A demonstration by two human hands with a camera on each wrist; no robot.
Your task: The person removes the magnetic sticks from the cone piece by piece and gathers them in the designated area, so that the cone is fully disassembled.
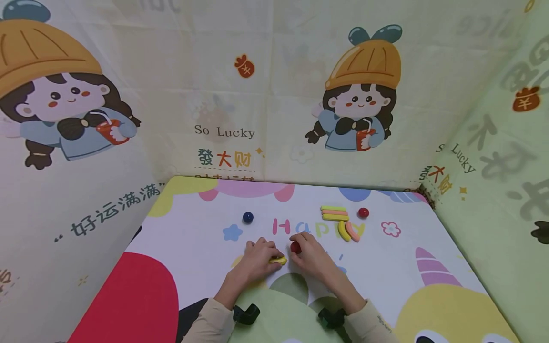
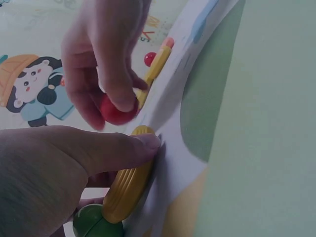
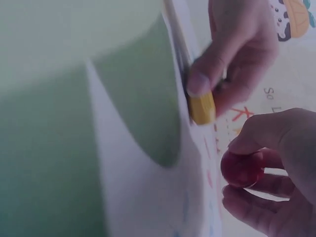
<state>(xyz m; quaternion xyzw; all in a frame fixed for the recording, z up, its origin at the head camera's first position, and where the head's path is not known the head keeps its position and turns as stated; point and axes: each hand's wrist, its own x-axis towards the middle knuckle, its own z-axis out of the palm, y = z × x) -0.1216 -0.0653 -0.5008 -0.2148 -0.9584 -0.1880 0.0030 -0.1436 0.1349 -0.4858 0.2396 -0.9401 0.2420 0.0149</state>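
My left hand [image 1: 257, 258] pinches a yellow ridged stick [image 2: 129, 190] with rounded ends, the thumb lying across it. At the lower end of that stick, a green ball [image 2: 97, 222] shows partly beneath my left fingers in the left wrist view; whether they hold it I cannot tell. Just to the right, my right hand [image 1: 312, 256] grips a shiny red ball [image 3: 242, 169] between thumb and fingertips. A small gap separates the red ball from the stick. The two hands are close together over the near middle of the table.
A dark blue ball [image 1: 248, 217] lies beyond my left hand. Farther back right are straight yellow and pink sticks [image 1: 334, 213] side by side, another red ball [image 1: 363, 212], a curved yellow piece [image 1: 344, 231] and a curved pink piece [image 1: 352, 232]. Printed cloth walls [image 1: 274, 95] enclose the table.
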